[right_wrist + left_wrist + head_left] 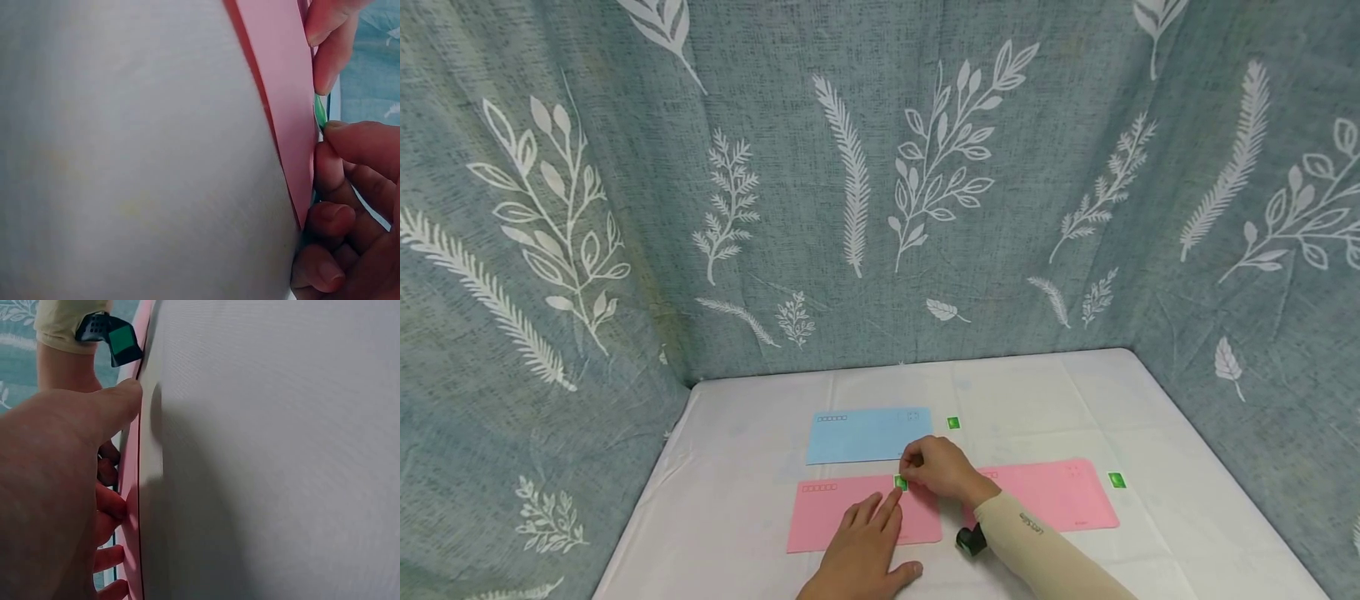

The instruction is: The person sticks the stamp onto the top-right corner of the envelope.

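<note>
A pink envelope lies at the front, with a small green stamp at its upper right corner. My right hand pinches the stamp's edge between thumb and forefinger; in the right wrist view the stamp stands tilted up from the paper. My left hand lies across the same envelope, its fingers extended and one fingertip beside the stamp. In the left wrist view that hand's thumb reaches over the pink edge.
Behind lies a blue envelope with a green stamp to its right. A second pink envelope sits at right, partly under the right forearm, with another green stamp beside it. Patterned curtains surround the white table.
</note>
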Motion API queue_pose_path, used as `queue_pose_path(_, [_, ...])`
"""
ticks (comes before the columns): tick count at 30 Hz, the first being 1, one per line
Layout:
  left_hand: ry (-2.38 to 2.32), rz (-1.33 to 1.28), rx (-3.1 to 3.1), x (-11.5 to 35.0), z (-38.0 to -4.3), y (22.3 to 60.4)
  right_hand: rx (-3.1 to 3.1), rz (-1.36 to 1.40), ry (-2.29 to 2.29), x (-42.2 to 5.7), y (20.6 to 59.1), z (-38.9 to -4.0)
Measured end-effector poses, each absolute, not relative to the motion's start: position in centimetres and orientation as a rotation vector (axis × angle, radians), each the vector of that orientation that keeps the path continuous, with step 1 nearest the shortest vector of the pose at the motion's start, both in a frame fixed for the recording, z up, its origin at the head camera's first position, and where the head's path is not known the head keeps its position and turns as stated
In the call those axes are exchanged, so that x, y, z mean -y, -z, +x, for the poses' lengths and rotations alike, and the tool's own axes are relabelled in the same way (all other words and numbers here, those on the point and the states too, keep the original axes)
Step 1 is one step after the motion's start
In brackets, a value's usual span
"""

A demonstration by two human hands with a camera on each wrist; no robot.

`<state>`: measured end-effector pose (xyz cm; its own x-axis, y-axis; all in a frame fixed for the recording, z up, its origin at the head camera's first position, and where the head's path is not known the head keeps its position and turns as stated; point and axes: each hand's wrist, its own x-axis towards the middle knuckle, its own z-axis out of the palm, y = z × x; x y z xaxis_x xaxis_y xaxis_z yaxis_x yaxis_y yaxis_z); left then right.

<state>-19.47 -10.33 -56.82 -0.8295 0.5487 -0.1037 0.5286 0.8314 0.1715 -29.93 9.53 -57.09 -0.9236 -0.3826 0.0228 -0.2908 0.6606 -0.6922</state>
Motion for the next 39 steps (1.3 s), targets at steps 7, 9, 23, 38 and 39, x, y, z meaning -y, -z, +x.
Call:
queue_pose_path(7, [-0.214, 0.843, -2.855, 10.33, -19.5, 56.65, -2.781, -0.576, 1.09, -9.46, 57.27, -29.88])
queue_pose_path(9, [-0.214, 0.852, -2.857, 10.4, -19.48, 56.71, -2.786, -0.588, 1.089, -9.45, 57.28, -29.85])
queue_pose_path(23, [-0.216, 0.956, -2.893, 10.94, -19.4, 56.83, -2.766, -0.648, 1.041, -9.43, 57.32, -30.03])
queue_pose_path(38, [-0.243, 0.961, -2.896, 10.95, -19.44, 56.83, -2.782, -0.652, 1.07, -9.91, 57.65, -30.19])
queue_pose_path(39, [-0.243, 0.963, -2.899, 10.98, -19.46, 56.89, -2.778, -0.658, 1.071, -9.91, 57.63, -30.19])
